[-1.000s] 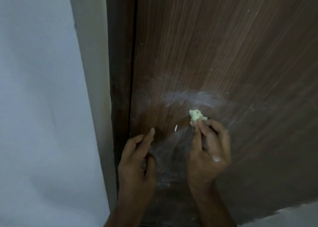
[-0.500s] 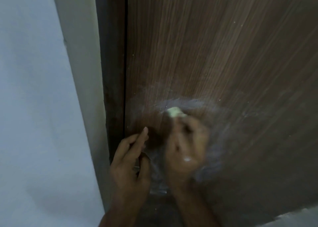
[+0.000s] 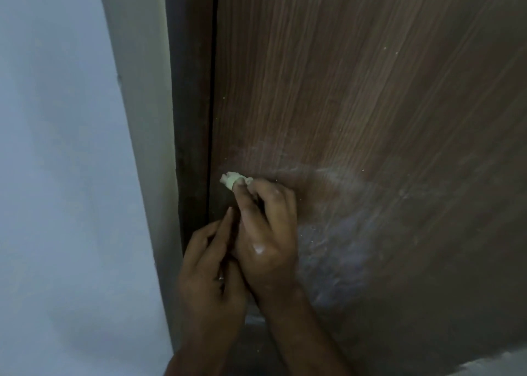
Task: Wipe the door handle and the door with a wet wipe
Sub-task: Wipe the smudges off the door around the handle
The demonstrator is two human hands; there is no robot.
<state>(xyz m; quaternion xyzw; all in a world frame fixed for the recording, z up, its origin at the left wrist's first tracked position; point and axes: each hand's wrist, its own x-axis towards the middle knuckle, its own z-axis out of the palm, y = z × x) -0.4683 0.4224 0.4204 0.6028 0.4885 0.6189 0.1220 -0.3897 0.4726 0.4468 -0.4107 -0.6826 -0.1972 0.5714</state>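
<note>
1. A pale blue-white painted wall (image 3: 65,176) fills the left, edged by a dark door frame (image 3: 194,118).
2. The left hand (image 3: 208,275) lies against the door's edge, fingers loosely extended, holding nothing visible.
3. The right hand (image 3: 265,233) pinches a small crumpled whitish wet wipe (image 3: 232,178) at its fingertips, pressed to the brown wood-grain door (image 3: 370,90) just beside the frame gap.
4. Whitish smears mark the door to the right.

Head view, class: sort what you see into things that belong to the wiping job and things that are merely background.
Belonging to the job:
wadded wet wipe
wooden door
right hand, pinching the wipe
left hand, beside the door edge

Background:
dark door frame
pale wall
</note>
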